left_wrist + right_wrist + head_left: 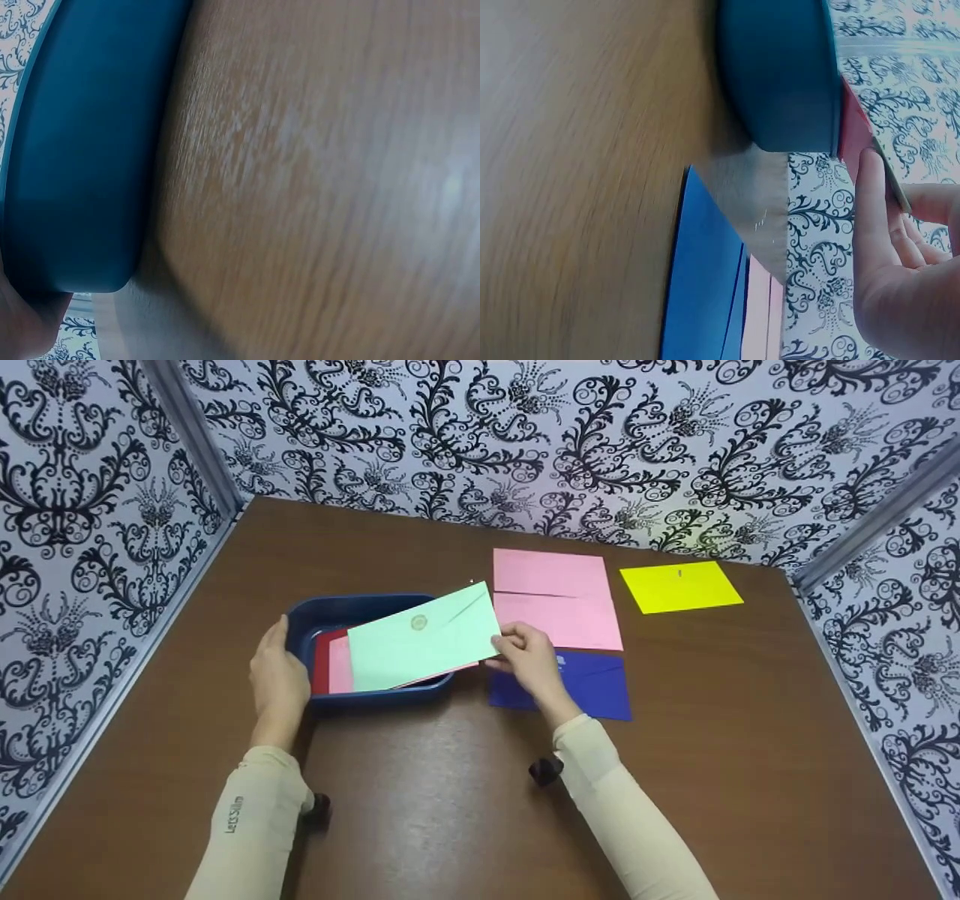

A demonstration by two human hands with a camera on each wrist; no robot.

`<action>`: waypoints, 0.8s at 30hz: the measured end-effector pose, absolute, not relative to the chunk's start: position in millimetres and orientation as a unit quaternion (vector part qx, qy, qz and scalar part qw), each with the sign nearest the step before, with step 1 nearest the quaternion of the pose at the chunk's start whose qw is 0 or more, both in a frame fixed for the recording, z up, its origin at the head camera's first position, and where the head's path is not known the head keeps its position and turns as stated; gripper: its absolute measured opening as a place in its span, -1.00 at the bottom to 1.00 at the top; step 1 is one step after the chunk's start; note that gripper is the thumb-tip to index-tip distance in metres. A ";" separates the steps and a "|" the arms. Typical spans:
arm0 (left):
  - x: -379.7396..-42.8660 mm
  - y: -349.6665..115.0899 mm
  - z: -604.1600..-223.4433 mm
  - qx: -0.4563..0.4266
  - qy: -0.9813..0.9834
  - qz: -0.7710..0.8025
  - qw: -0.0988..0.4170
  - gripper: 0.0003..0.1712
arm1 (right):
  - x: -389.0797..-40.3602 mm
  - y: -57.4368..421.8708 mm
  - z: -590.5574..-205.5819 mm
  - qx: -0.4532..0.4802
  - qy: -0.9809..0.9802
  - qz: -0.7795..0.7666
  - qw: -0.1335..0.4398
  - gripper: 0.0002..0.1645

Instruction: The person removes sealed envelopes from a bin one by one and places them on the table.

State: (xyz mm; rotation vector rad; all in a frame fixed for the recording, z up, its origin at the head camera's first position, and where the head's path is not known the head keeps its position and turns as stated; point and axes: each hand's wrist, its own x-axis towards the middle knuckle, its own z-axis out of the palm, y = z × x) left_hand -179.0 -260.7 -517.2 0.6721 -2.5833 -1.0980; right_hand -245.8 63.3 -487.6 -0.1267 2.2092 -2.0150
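Mint-green envelope (424,649) slanted over the blue tray (375,700), its right end past the rim. The left hand (279,679) touched the tray's left end; whether its fingers gripped was unclear. The right hand's (531,660) fingers pinched the envelope; releasing early risked the overhang tipping it onto the counter (420,802).

You face a brown, wood-grained worktop (720,750) enclosed on three sides. Straight ahead of you stands a back wall (525,457) covered in white with black floral scrollwork; the same pattern covers the left wall (67,510) and the right wall (926,675). Grey posts mark your two far corners, a left post (193,431) and a right post (877,514). Pale glare lies on the worktop nearest you, and your left wrist view shows its streaky grain closely. A faint yellow-green tint colours the back wall low, right of centre.
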 end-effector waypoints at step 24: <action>-179.3 -260.5 -517.0 0.236 -0.885 -0.380 0.130 -0.35 | -243.9 78.5 -494.2 -0.014 0.675 -0.734 0.066 -0.72</action>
